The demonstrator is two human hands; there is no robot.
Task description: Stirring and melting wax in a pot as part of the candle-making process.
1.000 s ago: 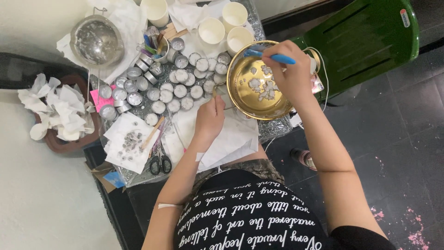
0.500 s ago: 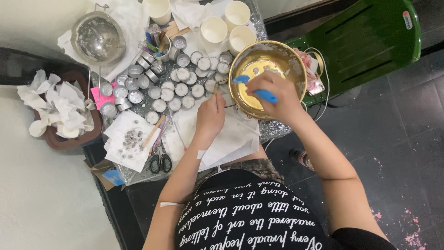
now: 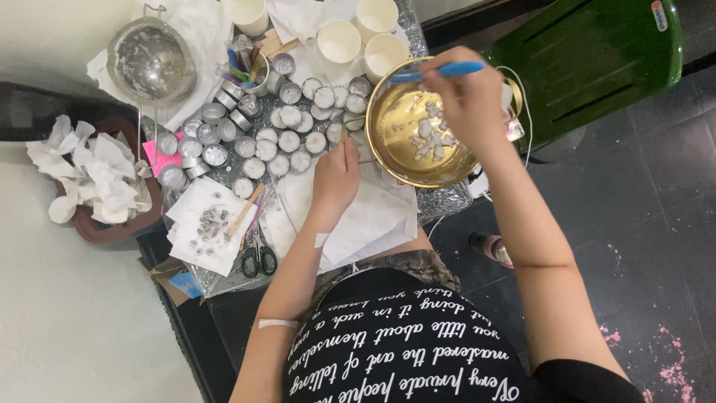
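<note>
**Mia:** What is the right hand doing?

**Ben:** It is closed around a thin blue plastic tool. The tool lies flat across the 12 o'clock edge of the round shiny gold metal pot.

**Mia:** What does the pot look like?

**Ben:** It is yellow and shiny inside. White crusty stuff sticks around its rim. Small white lumps lie on its bottom, close under the right hand.

**Mia:** Where is the pot?

**Ben:** It sits on the silver foil-covered table, at the 3 o'clock side of the table. The green plastic chair is at 3 o'clock from the pot.

**Mia:** And the left hand?

**Ben:** Its fingers are curled shut on the thin handle at the pot's 9 o'clock side. I cannot see the handle well.

**Mia:** What else is near?

**Ben:** Lots of little round silver metal cups with white stuff in them sit at 9 o'clock from the pot. Three white paper cups stand at 11 o'clock from it. Black scissors lie at 7 o'clock from the left hand. A round metal strainer sits far off at 10 o'clock. White paper sheets lie under the left hand.
</note>
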